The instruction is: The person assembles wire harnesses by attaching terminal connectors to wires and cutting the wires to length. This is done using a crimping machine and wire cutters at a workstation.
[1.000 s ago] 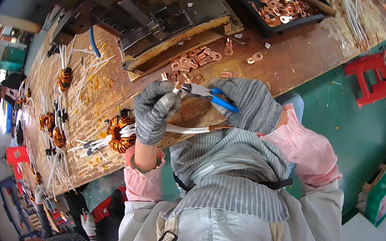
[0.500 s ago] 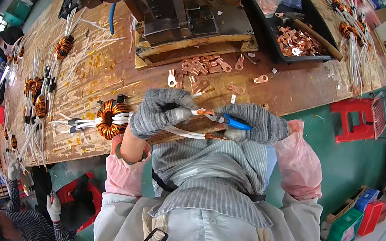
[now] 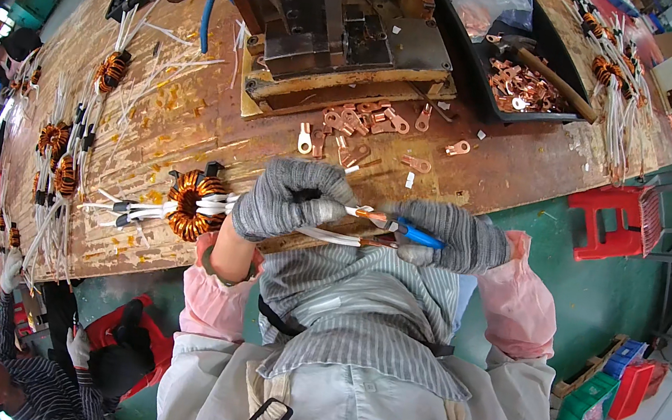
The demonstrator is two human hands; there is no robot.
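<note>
My left hand (image 3: 290, 203), in a grey knitted glove, is closed on the white-sleeved leads (image 3: 331, 236) of a copper-wound toroidal coil (image 3: 193, 205). One lead, with a bare copper end (image 3: 368, 214), sticks out from the fingertips toward my right hand. A second copper end lies just below it. In my right hand (image 3: 456, 240), also gloved, is a small blue-handled tool (image 3: 421, 236); its head is partly hidden, so its exact kind is unclear. The tool's front lies close to the copper ends; whether it touches them I cannot tell. The coil rests at the bench's near edge.
Loose copper lugs (image 3: 357, 118) lie before a heavy metal press (image 3: 350, 49). A black tray (image 3: 538, 116) holds more lugs and a hammer (image 3: 555, 84). Other coils (image 3: 54, 138) lie along the left. A co-worker (image 3: 41, 383) sits lower left; a red stool (image 3: 605, 222) stands right.
The whole view has shifted slightly. The blue-handled tool and my right hand have tilted a little, and the tool's metal head shows less. Both hands keep their hold.
</note>
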